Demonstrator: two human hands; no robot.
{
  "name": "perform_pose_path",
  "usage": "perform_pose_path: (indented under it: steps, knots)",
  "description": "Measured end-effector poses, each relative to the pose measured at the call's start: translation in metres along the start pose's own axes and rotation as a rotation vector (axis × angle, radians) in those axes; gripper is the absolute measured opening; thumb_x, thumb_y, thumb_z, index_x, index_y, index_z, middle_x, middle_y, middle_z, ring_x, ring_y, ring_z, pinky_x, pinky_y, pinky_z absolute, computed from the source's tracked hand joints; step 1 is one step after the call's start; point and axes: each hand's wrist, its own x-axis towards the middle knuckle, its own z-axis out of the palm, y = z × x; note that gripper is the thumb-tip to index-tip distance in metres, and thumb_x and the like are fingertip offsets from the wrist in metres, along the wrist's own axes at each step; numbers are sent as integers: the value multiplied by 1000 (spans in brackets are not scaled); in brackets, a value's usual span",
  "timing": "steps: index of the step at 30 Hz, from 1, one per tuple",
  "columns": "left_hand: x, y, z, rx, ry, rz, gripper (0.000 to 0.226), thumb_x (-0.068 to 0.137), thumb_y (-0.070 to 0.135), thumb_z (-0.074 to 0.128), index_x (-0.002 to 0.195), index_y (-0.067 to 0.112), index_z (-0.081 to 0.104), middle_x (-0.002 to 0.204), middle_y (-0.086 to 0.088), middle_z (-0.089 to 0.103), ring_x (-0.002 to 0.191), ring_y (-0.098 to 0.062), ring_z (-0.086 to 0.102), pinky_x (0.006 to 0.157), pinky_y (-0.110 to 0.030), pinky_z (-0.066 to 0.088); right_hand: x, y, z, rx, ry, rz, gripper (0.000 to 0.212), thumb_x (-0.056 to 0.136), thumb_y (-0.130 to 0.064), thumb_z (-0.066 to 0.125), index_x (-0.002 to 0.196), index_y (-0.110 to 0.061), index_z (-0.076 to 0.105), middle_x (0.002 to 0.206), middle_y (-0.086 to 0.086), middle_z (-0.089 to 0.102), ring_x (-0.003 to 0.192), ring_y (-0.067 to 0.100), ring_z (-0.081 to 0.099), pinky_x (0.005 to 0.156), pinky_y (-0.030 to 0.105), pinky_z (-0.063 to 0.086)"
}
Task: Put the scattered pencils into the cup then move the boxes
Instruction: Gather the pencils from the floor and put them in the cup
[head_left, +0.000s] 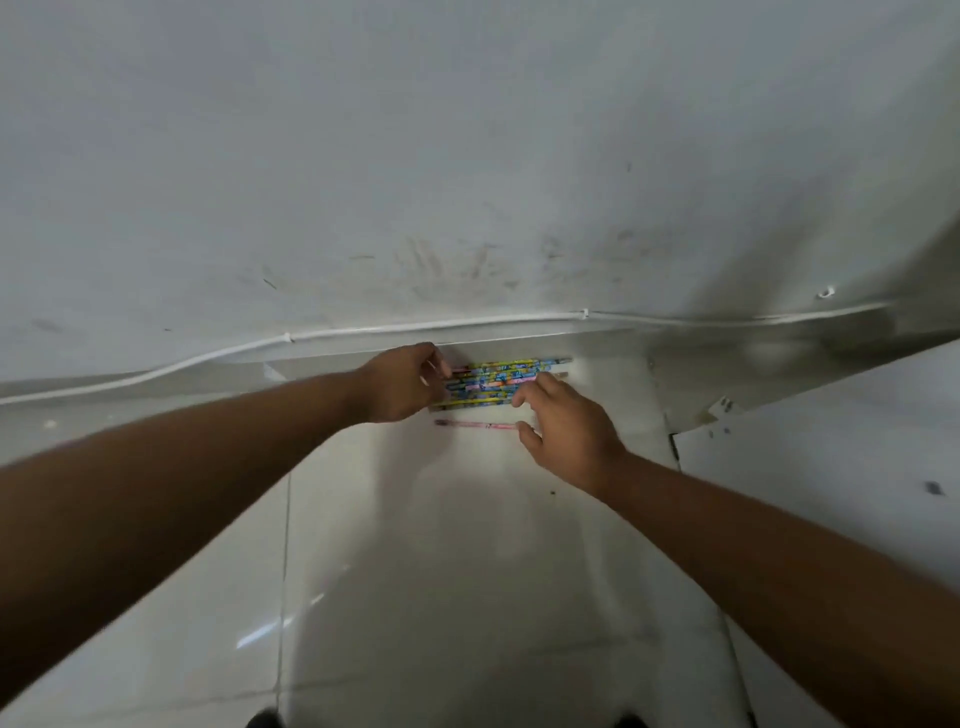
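Several patterned pencils (491, 382) lie side by side on the white tiled floor, close to the wall. One pink pencil (475, 424) lies apart, just in front of the bunch. My left hand (400, 382) rests at the left ends of the bunch, fingertips touching them. My right hand (563, 426) is over the right half, fingers spread on the bunch and thumb at the pink pencil's right end. No cup and no boxes are in view.
The white wall (467, 182) rises just behind the pencils, with a white cable (363, 332) running along its base. A white board (831, 452) lies on the floor at the right. The tiled floor (441, 571) stretches toward me.
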Motion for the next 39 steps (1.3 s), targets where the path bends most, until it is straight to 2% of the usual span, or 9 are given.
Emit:
perform_pose_path:
  steps: [2, 5, 9, 14, 22, 24, 28, 33, 39]
  knots:
    - [28, -19, 9, 103, 9, 101, 21, 86, 18, 74, 99, 29, 63, 93, 14, 68, 90, -14, 67, 84, -24, 51, 14, 23, 25, -51, -40, -107, 31, 85, -31, 69, 115, -26, 61, 114, -4, 56, 102, 23, 62, 65, 38, 55]
    - [52, -46, 39, 97, 74, 226, 21, 86, 8, 66, 99, 25, 64, 88, 16, 67, 79, -9, 62, 75, -14, 46, 24, 49, 63, -85, -14, -169, 35, 85, -38, 73, 116, -26, 62, 116, -4, 58, 108, 23, 61, 69, 37, 55]
    - [50, -74, 81, 178, 180, 390, 28, 84, 29, 69, 110, 21, 61, 110, 3, 67, 93, -15, 65, 84, -28, 52, 26, 58, 78, -132, -37, -218, 42, 83, -51, 75, 116, -29, 62, 123, -6, 57, 117, 17, 56, 73, 35, 53]
    - [42, -90, 81, 329, 303, 393, 40, 85, 38, 73, 119, 24, 58, 122, 1, 58, 111, -23, 58, 91, -39, 52, 31, 44, 80, -54, -70, -54, 22, 90, -39, 73, 105, -24, 68, 110, -4, 60, 112, 19, 56, 78, 34, 47]
    - [56, -95, 65, 475, 251, 424, 40, 88, 36, 71, 125, 24, 65, 129, 2, 63, 114, -24, 63, 86, -37, 55, 45, 54, 77, -222, -18, -188, 16, 83, -28, 79, 85, -23, 65, 94, -1, 62, 94, 26, 65, 58, 36, 53]
    - [57, -94, 66, 479, 236, 404, 39, 86, 33, 74, 124, 23, 67, 132, 1, 63, 116, -26, 63, 88, -38, 55, 45, 57, 72, -218, -13, -139, 18, 80, -26, 81, 90, -21, 66, 101, 3, 62, 96, 29, 65, 60, 37, 54]
    - [60, -90, 75, 487, 221, 400, 36, 86, 27, 73, 121, 22, 68, 133, -1, 62, 112, -26, 66, 87, -33, 53, 44, 59, 73, -251, -158, -36, 44, 91, -32, 71, 131, -20, 57, 138, 5, 50, 124, 27, 52, 85, 40, 53]
    - [66, -86, 71, 504, 157, 422, 31, 88, 24, 68, 119, 22, 68, 126, -1, 64, 109, -26, 65, 86, -31, 51, 50, 56, 74, -331, -210, -43, 39, 99, -34, 60, 135, -18, 54, 143, 7, 49, 128, 27, 53, 91, 40, 51]
    - [59, -88, 79, 543, 120, 454, 29, 97, 26, 58, 125, 18, 64, 128, -6, 64, 112, -28, 64, 88, -33, 49, 43, 42, 83, -534, -242, -80, 28, 89, -11, 66, 116, -6, 62, 116, 14, 61, 98, 30, 65, 58, 40, 56]
